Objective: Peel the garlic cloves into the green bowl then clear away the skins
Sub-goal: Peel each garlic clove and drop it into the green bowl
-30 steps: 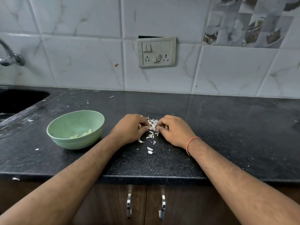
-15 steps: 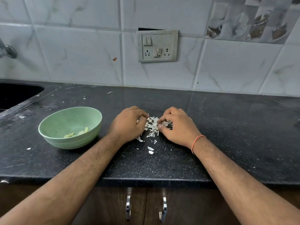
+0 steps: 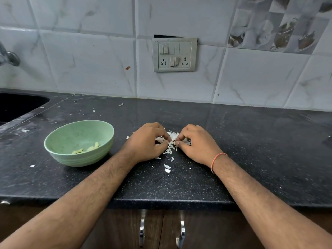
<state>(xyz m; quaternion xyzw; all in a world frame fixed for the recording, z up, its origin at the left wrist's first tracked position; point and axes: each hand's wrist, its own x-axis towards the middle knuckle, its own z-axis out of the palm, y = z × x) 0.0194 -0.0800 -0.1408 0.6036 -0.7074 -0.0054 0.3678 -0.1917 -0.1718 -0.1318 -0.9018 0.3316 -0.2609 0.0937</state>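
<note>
Both hands closed tighter round skins, seemingly pinching

Light was soft and even — faint sheen on the counter, weak shadows; wide-angle bending showed at the edges.

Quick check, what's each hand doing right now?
Left hand: fingers curled, pinching garlic skins from the pile.
Right hand: fingers curled, pinching the same skins.
</note>
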